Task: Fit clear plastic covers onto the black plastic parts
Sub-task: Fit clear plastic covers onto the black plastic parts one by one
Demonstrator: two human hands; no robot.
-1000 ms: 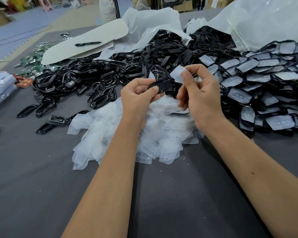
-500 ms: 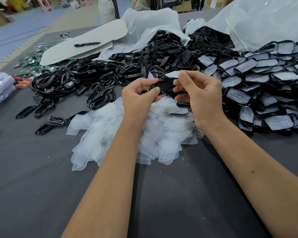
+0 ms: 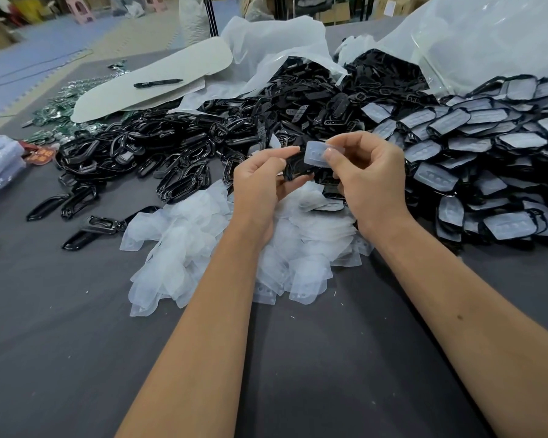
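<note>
The left hand (image 3: 260, 181) grips a small glossy black plastic part (image 3: 296, 167) between thumb and curled fingers, held in the air above the dark grey cloth-covered surface (image 3: 329, 358). The right hand (image 3: 369, 175) pinches a clear, frosted rectangular plastic cover (image 3: 317, 154) between thumb and forefinger, its other fingers curled beneath. The cover lies against the upper right end of the black part, overlapping it; whether it is seated cannot be told.

Directly below both hands lies a loose heap of clear plastic covers (image 3: 203, 248), spreading toward the left forearm. Beyond and to the left of the left hand sprawls a pile of bare black plastic frames (image 3: 159, 153), with a few strays lying apart further left. To the right of the right hand is a wide pile of black parts with covers already on (image 3: 475, 159). Behind the hands, crumpled translucent plastic bags (image 3: 279, 45) spill more black pieces. Far left of them, a black pen (image 3: 157, 83) rests on a white oval board (image 3: 152, 83).
</note>
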